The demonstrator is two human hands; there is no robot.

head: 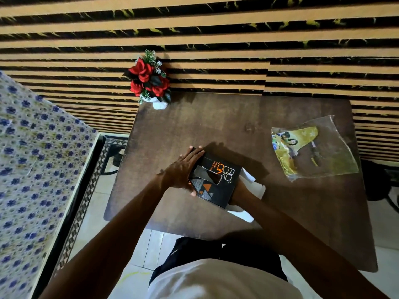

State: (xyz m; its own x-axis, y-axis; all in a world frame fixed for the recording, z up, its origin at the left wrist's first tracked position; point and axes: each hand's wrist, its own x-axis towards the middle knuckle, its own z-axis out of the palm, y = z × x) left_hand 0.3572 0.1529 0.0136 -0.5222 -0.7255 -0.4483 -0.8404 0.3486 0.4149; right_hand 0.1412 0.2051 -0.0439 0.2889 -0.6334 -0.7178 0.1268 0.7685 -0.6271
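Apparently we are midway through opening the black cardboard box with orange lettering (224,188), and most of the work is still ahead. It lies at a slant on the dark brown wooden table (216,126), toward the near edge and left of the middle. Its printed face is up and a torn window shows in that face.

Our left hand (183,169) lies flat on the box's left part, fingers straight and reaching to its far corner. It presses the box down rather than clasping it. Our right hand (238,194) is at the box's right end, mostly hidden behind it, so we cannot tell whether its fingers are curled or straight. At that end the white paper flaps (257,188) stand spread out on the table, so we judge the end already opened.

Nothing from inside is yet out on the table. What remains, as we judge it, is to reach in and draw the contents out while the left hand steadies the box.

A crumpled yellow-green plastic packet (313,149) lies near the right edge, well apart from the box, and a white pot of red artificial roses (149,80) stands at the far left corner.
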